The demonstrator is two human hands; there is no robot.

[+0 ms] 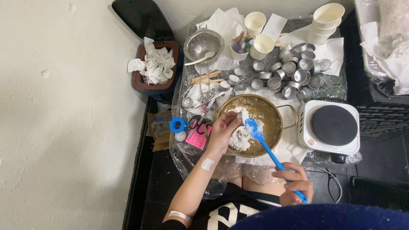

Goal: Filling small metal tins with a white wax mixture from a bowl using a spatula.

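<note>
scraping inside a round brass-coloured metal pot with two handles (272, 111), the right hand (294, 184) is closed around the lower end of a blue silicone spatula with a long handle (266, 147), whose blade rests on a lump of white waxy flakes (239, 139) at the near side of the pot. the left hand (222, 130) reaches over the pot's left rim, its fingers pinched together on a small white scrap (245, 115) just above the lump. the pot sits at the middle of the plastic-covered table (187, 157), near its front edge, beside a white single-burner hot plate (330, 127) toward the right edge. judging by this, the white stuff is only partly gathered: smears cling to the pot's inner wall, and the cluster of small round metal cups (294, 72) toward the back edge looks unfilled. stacked white paper cups (326, 21) stand at the back right corner.
</note>
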